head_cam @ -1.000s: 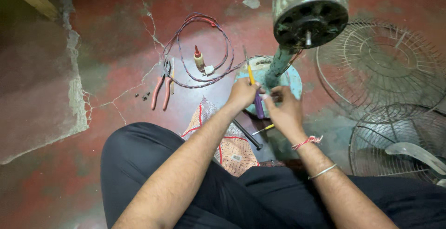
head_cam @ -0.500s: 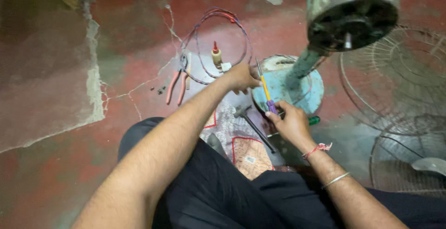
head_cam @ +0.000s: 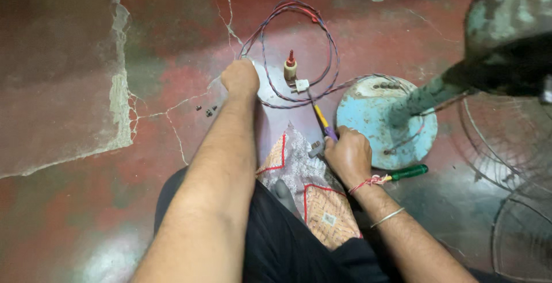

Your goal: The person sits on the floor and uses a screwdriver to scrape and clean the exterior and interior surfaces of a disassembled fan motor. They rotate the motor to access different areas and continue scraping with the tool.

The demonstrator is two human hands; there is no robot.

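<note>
On cracked red cement floor (head_cam: 172, 47), the left hand (head_cam: 240, 79) lies fisted, its grasp hidden, at nine o'clock of looped red-blue wires (head_cam: 299, 47). The right hand (head_cam: 348, 156) grips a yellow-purple screwdriver (head_cam: 322, 122) beside the round blue metal fan base (head_cam: 374, 116).

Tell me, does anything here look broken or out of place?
Yes. The red floor is cracked, with a bare grey patch where the coating has flaked off. A few small screws lie loose on it near the left hand. The fan's round blue base looks worn and chipped.
</note>
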